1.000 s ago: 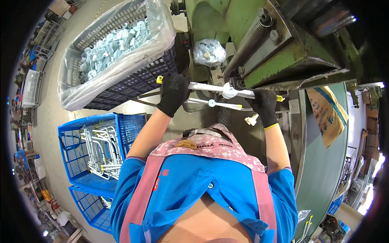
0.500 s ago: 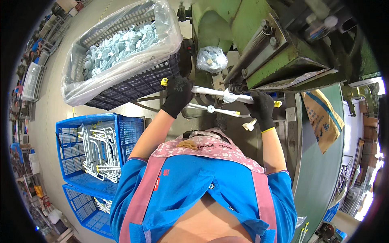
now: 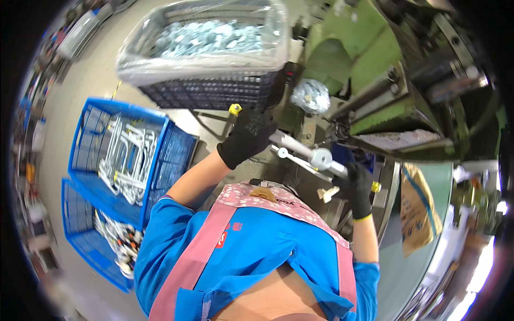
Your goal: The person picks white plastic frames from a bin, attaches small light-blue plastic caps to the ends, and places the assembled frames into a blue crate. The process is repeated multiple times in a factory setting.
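Both my hands wear black gloves and grip a white metal tube (image 3: 292, 143) in front of my apron. My left hand (image 3: 247, 138) is closed around its left part, beside a yellow end cap (image 3: 235, 109). Closed near the other end is my right hand (image 3: 355, 186), with a second yellow cap (image 3: 376, 186) beyond it. A round pale grey plastic disc (image 3: 322, 158) sits on the tube between the hands. Just below runs a thinner white rod with a small disc (image 3: 282, 153); whether it joins the tube I cannot tell. A cream-coloured piece (image 3: 326, 193) shows beside my right hand.
A plastic-lined black crate (image 3: 209, 88) full of pale grey parts stands far left. Blue crates (image 3: 152, 166) of bent white tubes sit at left. A green machine (image 3: 369, 48) rises at far right, near a clear bag (image 3: 310, 96). A brown sack (image 3: 420, 214) lies on a green table.
The view has swung, so the crates and machine appear shifted. The tube now slants down to the right, my right hand is lower, and its disc shows its round face more fully.
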